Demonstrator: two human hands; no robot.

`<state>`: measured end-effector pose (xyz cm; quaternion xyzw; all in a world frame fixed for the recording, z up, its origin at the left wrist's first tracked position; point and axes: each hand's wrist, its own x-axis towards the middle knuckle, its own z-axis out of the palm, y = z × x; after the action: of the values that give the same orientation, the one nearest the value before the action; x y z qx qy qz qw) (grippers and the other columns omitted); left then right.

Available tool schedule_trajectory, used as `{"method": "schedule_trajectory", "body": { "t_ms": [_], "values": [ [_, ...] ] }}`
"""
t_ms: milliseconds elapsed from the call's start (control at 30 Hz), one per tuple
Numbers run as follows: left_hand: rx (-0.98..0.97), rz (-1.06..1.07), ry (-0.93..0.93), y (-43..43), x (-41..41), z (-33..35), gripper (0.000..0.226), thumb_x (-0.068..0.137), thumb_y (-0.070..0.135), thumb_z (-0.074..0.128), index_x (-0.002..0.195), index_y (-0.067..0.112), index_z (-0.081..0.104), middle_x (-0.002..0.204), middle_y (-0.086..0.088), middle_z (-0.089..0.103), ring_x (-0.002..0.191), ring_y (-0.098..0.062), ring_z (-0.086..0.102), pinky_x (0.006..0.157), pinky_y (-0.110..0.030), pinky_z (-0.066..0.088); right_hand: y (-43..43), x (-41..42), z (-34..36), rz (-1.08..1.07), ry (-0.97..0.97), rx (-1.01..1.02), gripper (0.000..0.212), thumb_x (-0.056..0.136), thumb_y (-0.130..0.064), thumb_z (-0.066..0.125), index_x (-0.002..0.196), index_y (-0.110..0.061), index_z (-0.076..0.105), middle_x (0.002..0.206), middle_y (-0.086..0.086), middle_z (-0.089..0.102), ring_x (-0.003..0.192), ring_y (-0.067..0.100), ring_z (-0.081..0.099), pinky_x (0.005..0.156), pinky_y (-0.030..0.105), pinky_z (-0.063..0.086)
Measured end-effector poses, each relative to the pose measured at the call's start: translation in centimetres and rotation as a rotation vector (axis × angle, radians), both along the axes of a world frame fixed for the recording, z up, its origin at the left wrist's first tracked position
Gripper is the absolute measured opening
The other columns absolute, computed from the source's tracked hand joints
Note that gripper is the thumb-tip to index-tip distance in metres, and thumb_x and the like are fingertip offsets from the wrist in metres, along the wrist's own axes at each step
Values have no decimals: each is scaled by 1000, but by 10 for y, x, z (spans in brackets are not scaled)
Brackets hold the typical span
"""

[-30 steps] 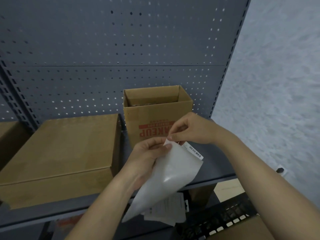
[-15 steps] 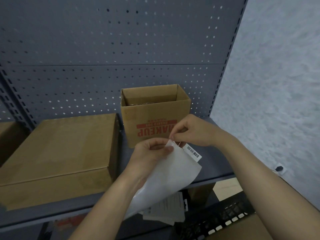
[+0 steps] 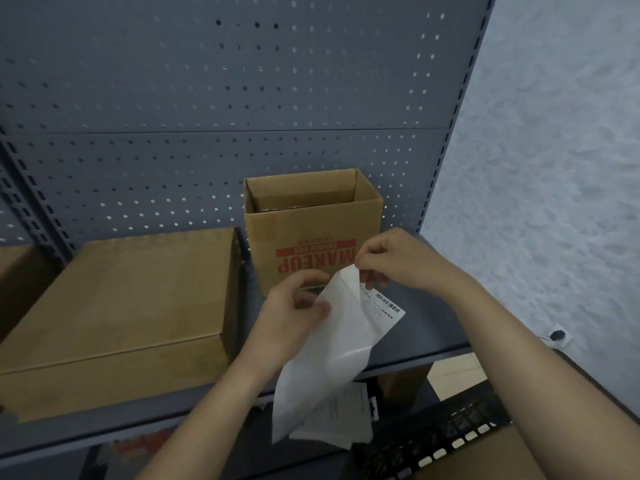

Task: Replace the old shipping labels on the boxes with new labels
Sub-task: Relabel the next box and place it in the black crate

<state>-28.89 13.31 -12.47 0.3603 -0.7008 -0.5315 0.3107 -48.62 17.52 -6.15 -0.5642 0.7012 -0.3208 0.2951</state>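
Note:
My left hand (image 3: 294, 313) grips a glossy white backing sheet (image 3: 329, 362) that hangs down in front of the shelf. My right hand (image 3: 391, 261) pinches the top corner of a white label (image 3: 386, 306) with a barcode and peels it off the sheet. Just behind both hands stands an open cardboard box (image 3: 311, 230) with red upside-down "MAKEUP" print. A large closed cardboard box (image 3: 121, 306) lies to its left. More printed sheets (image 3: 346, 414) hang behind the backing sheet, below my left hand.
The boxes stand on a grey metal shelf (image 3: 426, 334) backed by perforated panels (image 3: 207, 116). A black plastic crate (image 3: 433, 441) and another box (image 3: 485, 459) sit at the lower right. A light wall (image 3: 554, 168) is on the right.
The label's corner has come further off the backing sheet, so more of its barcode strip shows. My right hand has lifted slightly. The boxes stay put.

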Motion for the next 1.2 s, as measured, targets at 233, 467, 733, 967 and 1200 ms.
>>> {"method": "schedule_trajectory", "body": {
  "t_ms": [233,467,733,967,1200],
  "values": [
    [-103,-67,-219,-3,9,-15,31,96,17,60,118,36,70,113,26,59,98,17,51,76,-2,38,4,2,-2,-180,-166,5,20,91,-14,59,87,0,73,77,11,74,58,11,64,56,22,48],
    [-195,-130,-427,-5,12,-23,36,98,14,52,125,32,68,121,13,65,86,4,55,63,6,37,7,3,2,-339,-318,-94,22,88,-16,58,87,-1,74,75,9,71,63,17,60,55,24,47],
    [-172,-174,-537,-6,17,-31,41,95,9,46,120,31,70,135,10,59,110,-6,56,65,0,40,11,6,16,-474,-451,-280,17,86,-16,58,78,-5,69,66,6,63,59,18,54,52,26,41],
    [-157,-223,-575,-4,25,-32,36,95,14,47,117,27,73,128,11,65,119,-8,57,92,-15,41,10,9,28,-563,-457,-432,15,83,-17,56,71,-8,55,58,5,40,52,17,35,50,29,26],
    [-117,-248,-599,-5,28,-35,31,93,18,51,113,24,74,125,10,65,114,-9,58,89,-17,42,6,16,45,-605,-633,-559,19,76,-15,58,60,-11,50,65,9,43,68,25,39,64,38,30]
  ]
}}
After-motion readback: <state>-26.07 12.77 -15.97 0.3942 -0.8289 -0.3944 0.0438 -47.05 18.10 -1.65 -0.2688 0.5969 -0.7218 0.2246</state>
